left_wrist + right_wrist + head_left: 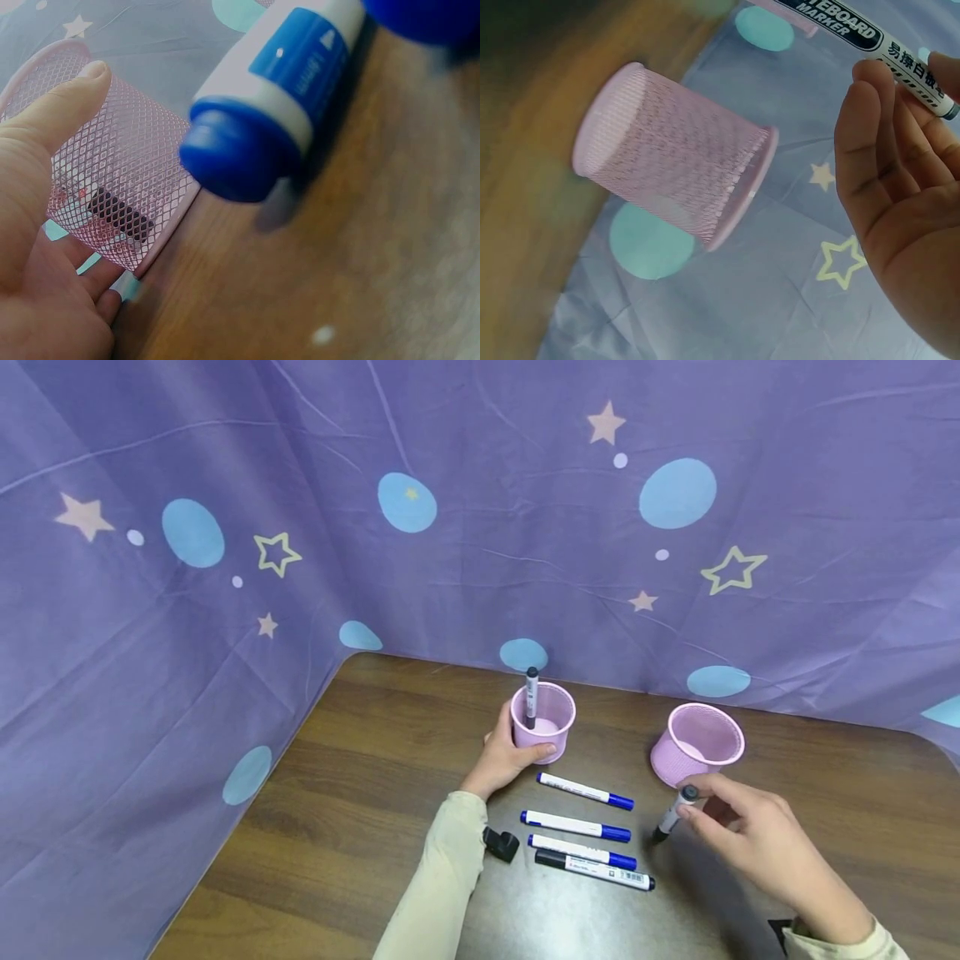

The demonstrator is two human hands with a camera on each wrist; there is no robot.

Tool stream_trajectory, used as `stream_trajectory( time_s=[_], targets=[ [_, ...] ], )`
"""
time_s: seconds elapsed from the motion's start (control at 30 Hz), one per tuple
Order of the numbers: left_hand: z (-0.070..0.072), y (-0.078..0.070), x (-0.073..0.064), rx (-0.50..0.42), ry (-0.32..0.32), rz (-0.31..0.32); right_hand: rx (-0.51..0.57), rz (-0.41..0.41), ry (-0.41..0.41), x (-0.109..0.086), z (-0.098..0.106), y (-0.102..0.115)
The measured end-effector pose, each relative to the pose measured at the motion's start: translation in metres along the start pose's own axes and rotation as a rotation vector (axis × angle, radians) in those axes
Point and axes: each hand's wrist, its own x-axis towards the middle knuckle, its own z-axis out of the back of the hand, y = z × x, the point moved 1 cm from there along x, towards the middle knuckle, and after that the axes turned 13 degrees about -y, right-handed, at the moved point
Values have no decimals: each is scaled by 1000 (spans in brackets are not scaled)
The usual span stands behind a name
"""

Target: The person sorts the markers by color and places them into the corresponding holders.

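Note:
My left hand (504, 758) grips the left pink mesh pen cup (555, 700), thumb across its front and fingers behind. Inside that cup a black-capped whiteboard marker (532, 697) leans on the wall; its dark end shows through the mesh in the left wrist view. My right hand (765, 835) pinches another black whiteboard marker (671, 817) near its top end, tilted above the table. Just beyond this hand stands the right pink mesh cup (678, 758), upright, with no marker visible in it. In the right wrist view, the held marker (862, 37) shows its "whiteboard marker" lettering.
Between the hands lie several markers: a blue-capped marker (585, 790) at the back, other blue ones nearer, and a black marker (596, 869) in front. A black curved piece (501, 844) sits by the left wrist. A purple curtain (465, 568) borders the wooden table (337, 827).

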Motion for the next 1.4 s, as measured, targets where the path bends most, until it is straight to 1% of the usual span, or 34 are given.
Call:
stream_trajectory(
  time_s=[0.23,0.5,0.7,0.9,1.13,1.27,1.4],
  targets=[
    [1,0,0,-2,-2,-1,-30,21,-53,22,3,9],
    [1,0,-1,4,-7,8,20,19,-135,54,-3,21],
    [1,0,-1,10,-2,15,20,34,-137,70,-9,28],
    [1,1,-1,9,-2,12,57,48,-154,86,-17,32],
    [2,1,-1,4,-2,10,89,31,-210,108,-29,33],
    [1,1,0,2,-3,3,106,1,-238,121,-36,34],
    [0,2,0,2,1,-4,99,-33,-247,131,-45,35]
  ],
)
